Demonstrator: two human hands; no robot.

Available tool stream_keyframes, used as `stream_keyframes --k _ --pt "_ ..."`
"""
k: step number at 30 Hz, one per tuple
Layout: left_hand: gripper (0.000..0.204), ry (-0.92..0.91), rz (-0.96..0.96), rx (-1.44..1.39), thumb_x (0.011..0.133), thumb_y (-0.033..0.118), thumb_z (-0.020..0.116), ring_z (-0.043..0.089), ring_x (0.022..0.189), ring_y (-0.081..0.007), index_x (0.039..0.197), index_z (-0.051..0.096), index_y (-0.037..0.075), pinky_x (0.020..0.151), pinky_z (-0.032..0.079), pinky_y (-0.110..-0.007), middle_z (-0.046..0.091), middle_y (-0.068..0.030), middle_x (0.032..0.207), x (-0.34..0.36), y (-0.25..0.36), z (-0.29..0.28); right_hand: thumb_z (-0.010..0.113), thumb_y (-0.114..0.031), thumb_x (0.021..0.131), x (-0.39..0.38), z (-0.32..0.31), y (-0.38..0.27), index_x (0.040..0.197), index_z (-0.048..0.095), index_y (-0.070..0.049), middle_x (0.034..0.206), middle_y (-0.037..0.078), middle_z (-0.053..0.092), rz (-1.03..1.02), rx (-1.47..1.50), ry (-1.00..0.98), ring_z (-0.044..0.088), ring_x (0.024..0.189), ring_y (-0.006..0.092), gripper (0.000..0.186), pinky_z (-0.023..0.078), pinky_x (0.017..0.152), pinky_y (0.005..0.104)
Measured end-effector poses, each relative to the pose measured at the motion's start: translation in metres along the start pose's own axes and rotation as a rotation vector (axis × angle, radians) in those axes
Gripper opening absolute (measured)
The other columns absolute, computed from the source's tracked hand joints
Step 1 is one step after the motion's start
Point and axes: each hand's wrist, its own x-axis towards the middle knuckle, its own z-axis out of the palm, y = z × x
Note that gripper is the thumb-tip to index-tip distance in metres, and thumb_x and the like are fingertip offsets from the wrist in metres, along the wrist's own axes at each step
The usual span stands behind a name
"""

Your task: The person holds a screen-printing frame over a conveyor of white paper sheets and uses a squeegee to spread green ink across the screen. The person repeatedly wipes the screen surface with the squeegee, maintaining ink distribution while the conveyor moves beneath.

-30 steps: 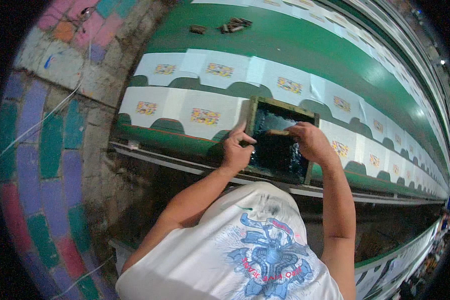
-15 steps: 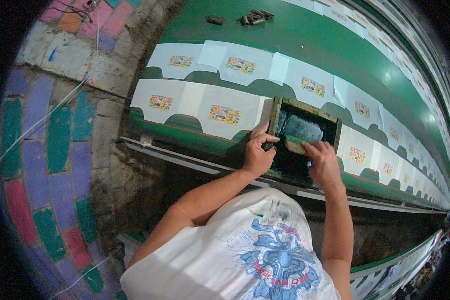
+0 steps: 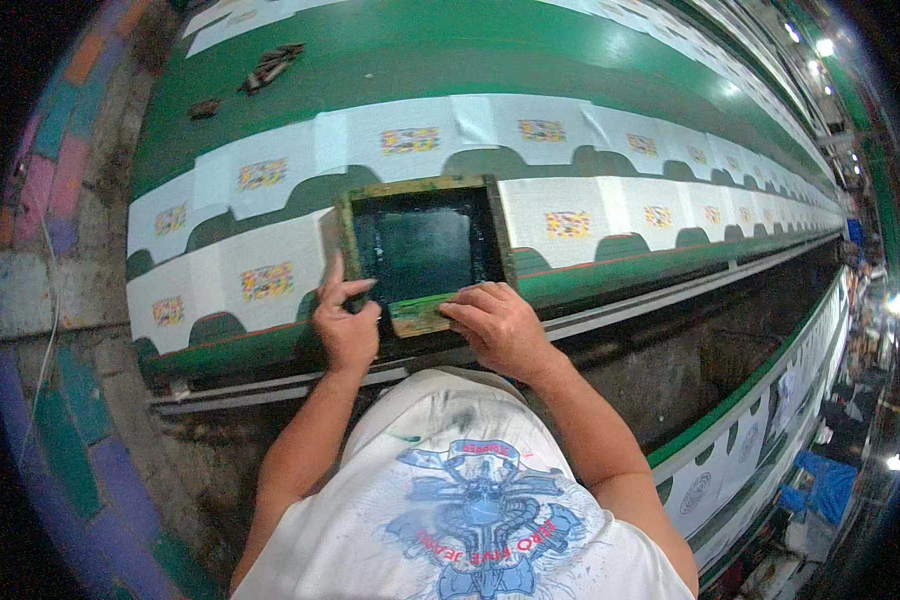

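My right hand pinched the squeegee, which reached leftward from its fingertips inside the screen frame. My left hand, half curled, touched the frame's left side; whether it gripped that, I could not tell

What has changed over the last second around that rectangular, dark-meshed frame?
The right hand has drawn the flat green-and-tan scraper toward the body, from mid-frame to the near end of the rectangular, dark-meshed frame, baring smoother, greyish mesh behind it. The camera view turned too. The left hand stayed at the frame's left side; nothing was let go.
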Motion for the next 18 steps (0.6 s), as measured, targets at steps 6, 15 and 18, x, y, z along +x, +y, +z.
stream_keyframes --k 6,15,18 --pt "0.025 0.004 0.052 -0.129 0.078 -0.012 0.072 0.050 0.161 -0.0376 0.097 0.079 0.003 0.130 0.039 -0.046 0.054 -0.0285 0.171 -0.009 0.041 0.049 0.081 0.008 0.079 -0.047 -0.029 0.048 0.124 0.079 -0.006 0.122 0.013 0.078 0.031 0.072 0.169 0.073 0.122 0.0362 0.047 0.057 0.105 0.0504" --pt "0.025 -0.013 0.044 -0.166 0.079 -0.010 0.073 0.055 0.157 -0.0376 0.098 0.079 0.005 0.128 0.040 -0.044 0.052 -0.0299 0.171 -0.036 0.060 0.207 0.077 0.012 0.072 -0.141 -0.105 0.145 0.124 0.080 -0.006 0.129 0.014 0.077 0.136 0.071 0.226 0.070 0.128 0.0393 0.055 0.055 0.112 0.0516" --pt "0.024 0.004 -0.039 -0.195 0.079 -0.011 0.073 0.058 0.153 -0.0335 0.098 0.079 0.004 0.123 0.044 -0.040 0.052 -0.0297 0.172 -0.047 0.061 0.236 0.075 0.014 0.072 -0.160 -0.120 0.169 0.124 0.080 -0.005 0.129 0.015 0.077 0.111 0.143 0.253 0.070 0.127 0.0405 0.055 0.056 0.112 0.0520"
